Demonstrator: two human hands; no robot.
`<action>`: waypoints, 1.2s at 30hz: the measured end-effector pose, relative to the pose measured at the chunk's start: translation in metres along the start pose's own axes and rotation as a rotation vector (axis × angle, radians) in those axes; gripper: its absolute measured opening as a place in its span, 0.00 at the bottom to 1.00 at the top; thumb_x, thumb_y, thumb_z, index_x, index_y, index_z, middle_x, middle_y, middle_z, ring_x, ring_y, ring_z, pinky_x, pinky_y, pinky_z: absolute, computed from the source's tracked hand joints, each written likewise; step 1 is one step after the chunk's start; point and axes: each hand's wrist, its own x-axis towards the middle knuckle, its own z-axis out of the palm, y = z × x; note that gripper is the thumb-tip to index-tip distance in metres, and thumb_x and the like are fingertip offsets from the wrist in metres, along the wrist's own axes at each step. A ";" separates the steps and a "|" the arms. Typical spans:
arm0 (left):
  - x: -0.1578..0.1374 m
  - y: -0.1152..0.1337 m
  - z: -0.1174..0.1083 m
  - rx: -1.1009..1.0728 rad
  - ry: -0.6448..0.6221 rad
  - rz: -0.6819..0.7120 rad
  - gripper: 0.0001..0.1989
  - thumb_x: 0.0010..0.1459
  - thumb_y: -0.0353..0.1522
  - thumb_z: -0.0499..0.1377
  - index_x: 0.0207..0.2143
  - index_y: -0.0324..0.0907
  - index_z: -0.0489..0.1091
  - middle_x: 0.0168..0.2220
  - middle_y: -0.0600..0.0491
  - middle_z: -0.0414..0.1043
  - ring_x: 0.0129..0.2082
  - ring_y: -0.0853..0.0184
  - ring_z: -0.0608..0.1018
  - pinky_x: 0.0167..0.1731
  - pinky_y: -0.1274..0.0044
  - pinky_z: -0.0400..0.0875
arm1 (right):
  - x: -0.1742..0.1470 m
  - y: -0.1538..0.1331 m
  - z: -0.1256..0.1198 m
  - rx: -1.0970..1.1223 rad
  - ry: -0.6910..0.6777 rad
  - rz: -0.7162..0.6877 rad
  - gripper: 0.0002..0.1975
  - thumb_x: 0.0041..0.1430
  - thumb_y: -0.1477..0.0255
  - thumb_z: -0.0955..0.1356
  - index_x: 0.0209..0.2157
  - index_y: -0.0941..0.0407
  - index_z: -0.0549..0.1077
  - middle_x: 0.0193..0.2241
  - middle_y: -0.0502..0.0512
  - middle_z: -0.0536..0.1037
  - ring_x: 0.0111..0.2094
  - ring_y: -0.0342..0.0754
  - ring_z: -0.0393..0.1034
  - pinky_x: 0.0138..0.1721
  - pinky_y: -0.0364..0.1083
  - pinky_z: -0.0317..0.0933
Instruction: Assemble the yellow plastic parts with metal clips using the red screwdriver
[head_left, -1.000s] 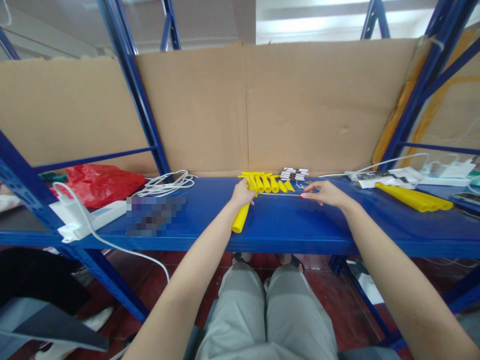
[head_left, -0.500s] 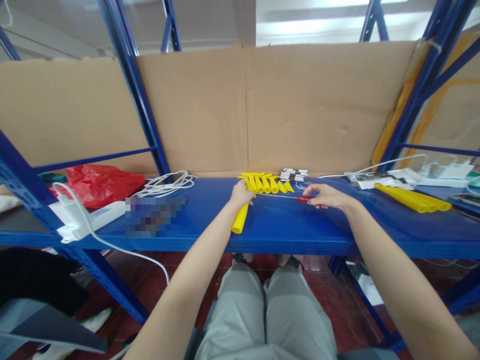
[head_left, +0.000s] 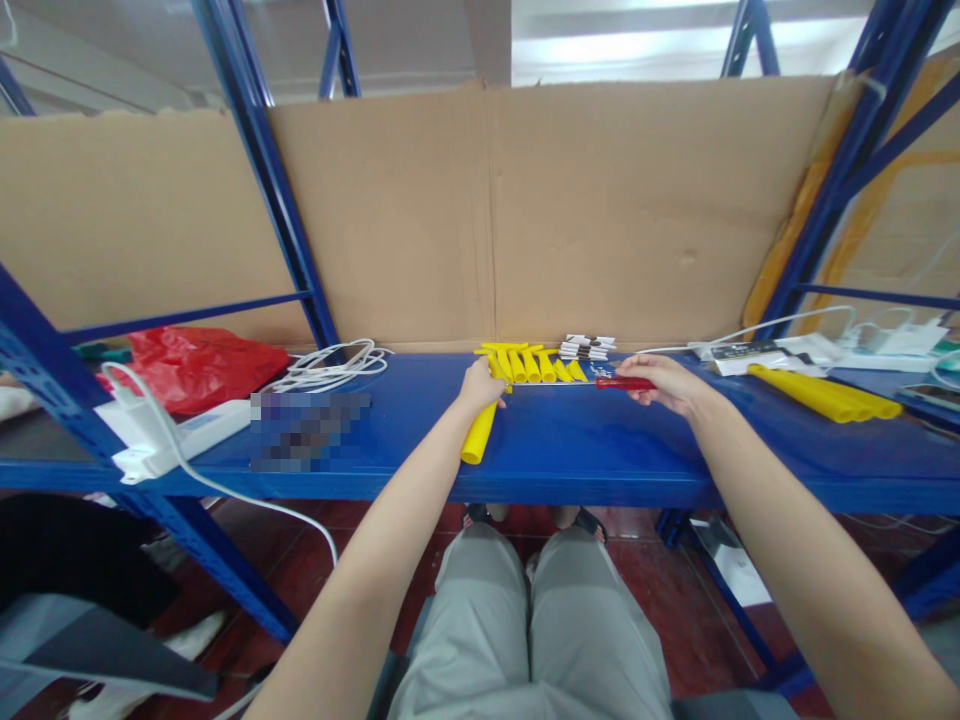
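My left hand is closed around a yellow tube, whose lower end points toward me near the shelf's front edge. In my right hand is the red handle of a screwdriver. Its thin metal shaft runs left, level, to the yellow piece at my left hand; whether the tip touches it I cannot tell. Just behind, several shorter yellow tube pieces lie in a row. Small white and dark parts are stacked to their right, with tiny metal bits in front.
Several long yellow tubes lie on the blue shelf at right, near white adapters. A red plastic bag, a coiled white cable and a power strip are at left. A cardboard panel closes the back.
My right hand has shifted right and back along the screwdriver, so more of the red handle shows. My left hand and the yellow tube have stayed nearly still.
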 end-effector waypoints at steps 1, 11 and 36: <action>0.000 0.000 0.000 -0.006 -0.003 -0.001 0.20 0.51 0.17 0.55 0.47 0.32 0.67 0.43 0.41 0.77 0.15 0.73 0.76 0.17 0.82 0.70 | 0.001 -0.001 0.000 0.036 0.006 0.027 0.07 0.48 0.75 0.73 0.27 0.57 0.70 0.16 0.49 0.71 0.14 0.40 0.64 0.13 0.38 0.57; 0.001 -0.002 -0.001 -0.034 0.007 0.002 0.20 0.52 0.18 0.56 0.49 0.34 0.68 0.42 0.44 0.78 0.15 0.73 0.76 0.16 0.83 0.70 | 0.003 -0.002 -0.001 0.330 -0.037 -0.015 0.09 0.50 0.85 0.69 0.27 0.57 0.70 0.22 0.51 0.77 0.21 0.41 0.72 0.26 0.39 0.71; 0.004 -0.003 0.001 -0.030 0.006 -0.018 0.21 0.50 0.17 0.56 0.48 0.33 0.67 0.40 0.42 0.79 0.15 0.73 0.76 0.19 0.82 0.72 | 0.015 0.016 0.006 -0.046 0.293 -0.128 0.23 0.54 0.50 0.68 0.23 0.54 0.62 0.13 0.50 0.68 0.10 0.38 0.57 0.09 0.38 0.50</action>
